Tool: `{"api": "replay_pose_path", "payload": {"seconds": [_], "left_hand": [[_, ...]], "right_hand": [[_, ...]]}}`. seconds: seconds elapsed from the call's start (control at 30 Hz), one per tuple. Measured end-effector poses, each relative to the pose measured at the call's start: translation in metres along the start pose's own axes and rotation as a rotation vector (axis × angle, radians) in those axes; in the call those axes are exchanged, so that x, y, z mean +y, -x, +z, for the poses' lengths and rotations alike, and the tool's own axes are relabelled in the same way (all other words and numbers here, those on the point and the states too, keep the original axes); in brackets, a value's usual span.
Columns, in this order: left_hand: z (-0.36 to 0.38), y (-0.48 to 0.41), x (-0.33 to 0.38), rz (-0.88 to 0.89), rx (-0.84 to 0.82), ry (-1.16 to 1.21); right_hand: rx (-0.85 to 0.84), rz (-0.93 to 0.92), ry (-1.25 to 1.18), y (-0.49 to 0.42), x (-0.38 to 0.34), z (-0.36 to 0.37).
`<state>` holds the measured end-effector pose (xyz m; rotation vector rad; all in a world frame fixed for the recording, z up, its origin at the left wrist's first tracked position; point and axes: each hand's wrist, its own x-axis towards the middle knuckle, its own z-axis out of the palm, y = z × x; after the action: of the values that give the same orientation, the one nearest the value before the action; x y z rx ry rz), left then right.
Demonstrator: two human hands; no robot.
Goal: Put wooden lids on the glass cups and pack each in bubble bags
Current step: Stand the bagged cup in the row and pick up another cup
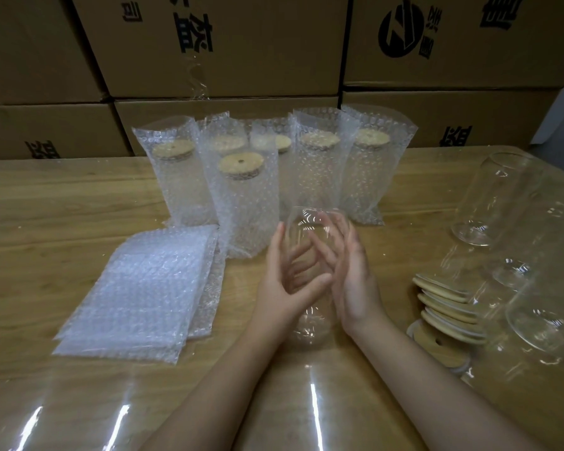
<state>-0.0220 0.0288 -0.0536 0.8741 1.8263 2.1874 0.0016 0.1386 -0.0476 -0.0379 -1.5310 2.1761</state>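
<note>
Nearest, both hands wrap one unlidded glass cup [310, 275] upright on the bench [46, 203]: left hand [284, 281] and right hand [352, 275] grip its sides. Beside the right hand lie loose wooden lids [446, 307] and more bare cups [515, 229]; left, flat empty bubble bags [144, 288]. Beyond the hands stand about six packed cups [241, 203]. Likely over halfway done.

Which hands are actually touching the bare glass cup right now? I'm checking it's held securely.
Touching, both. The head view shows the left hand and right hand pressed against opposite sides of the glass cup, fingers wrapping it with no gap.
</note>
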Motion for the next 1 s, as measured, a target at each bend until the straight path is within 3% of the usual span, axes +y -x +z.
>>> {"api": "replay_pose_path", "payload": {"seconds": [0.13, 0.37, 0.57, 0.77, 1.0], "left_hand": [[-0.006, -0.007, -0.001, -0.141, 0.020, 0.157], [0.000, 0.006, -0.009, 0.330, 0.165, -0.323], [-0.003, 0.001, -0.007, 0.536, 0.153, -0.427], [-0.007, 0.002, -0.003, 0.438, 0.122, -0.419], [-0.008, -0.001, -0.003, 0.356, 0.096, -0.502]], "right_hand": [[-0.014, -0.017, 0.008, 0.001, 0.002, 0.003], [-0.036, 0.314, -0.140, 0.007, 0.004, 0.005], [-0.143, 0.463, -0.312, 0.004, 0.001, 0.000], [-0.093, 0.481, -0.092, 0.002, 0.005, -0.004], [0.085, 0.228, 0.253, 0.006, 0.009, -0.002]]}}
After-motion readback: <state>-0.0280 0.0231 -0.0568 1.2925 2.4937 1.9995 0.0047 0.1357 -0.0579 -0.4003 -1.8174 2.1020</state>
